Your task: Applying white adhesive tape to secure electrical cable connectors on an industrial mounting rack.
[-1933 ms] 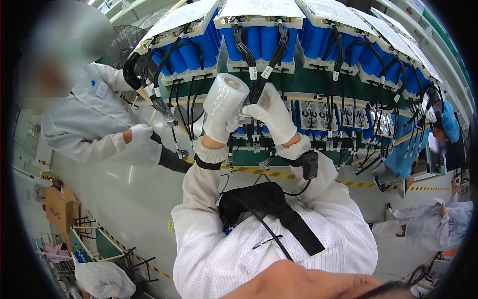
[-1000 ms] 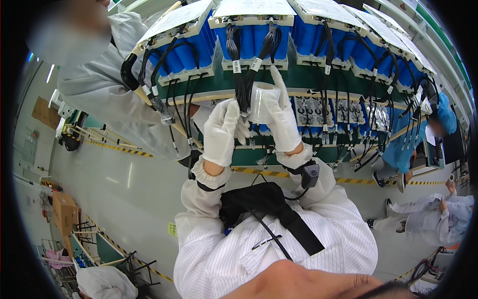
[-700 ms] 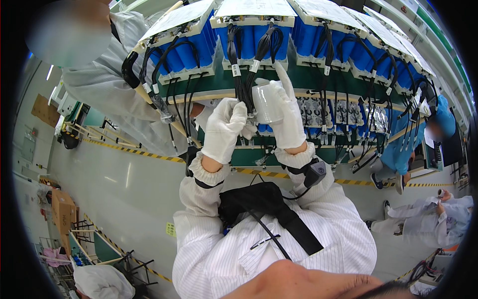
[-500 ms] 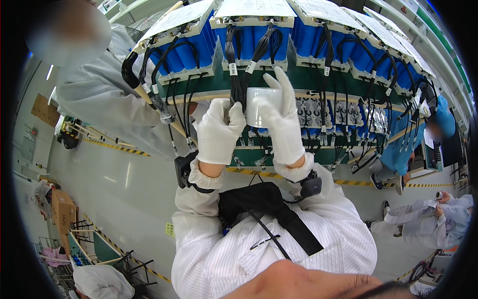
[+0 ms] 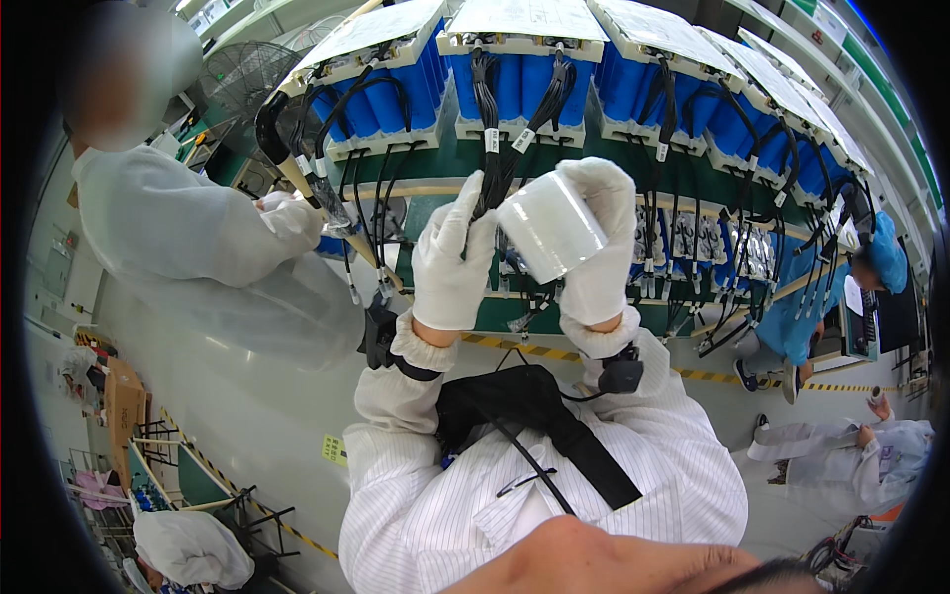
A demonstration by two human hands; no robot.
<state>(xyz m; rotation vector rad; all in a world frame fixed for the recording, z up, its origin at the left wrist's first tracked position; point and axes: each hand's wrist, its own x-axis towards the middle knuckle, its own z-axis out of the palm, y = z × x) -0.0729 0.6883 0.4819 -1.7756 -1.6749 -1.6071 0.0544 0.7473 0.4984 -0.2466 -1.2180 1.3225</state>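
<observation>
My left hand, in a white glove, closes around a bundle of black cables that hangs from the middle battery pack. Thumb and fingers pinch the bundle below its white labels. In my right hand, also gloved, is a wide roll of clear film. The roll is tilted, and its left end lies close beside the cables and my left fingertips. My right fingers wrap round the roll's far right side, partly hidden behind it. Whether film runs from the roll to the cables, I cannot tell.
Several more blue-celled battery packs line the green bench, with black cables hanging down its front. A person in a pale coat stands close at the left. Another in blue is at the right. A lower tier holds more cells.
The film roll has tilted and moved right, with my right hand now around its right side. My left fingers reach higher along the cables. The person at the left has shifted away leftward.
</observation>
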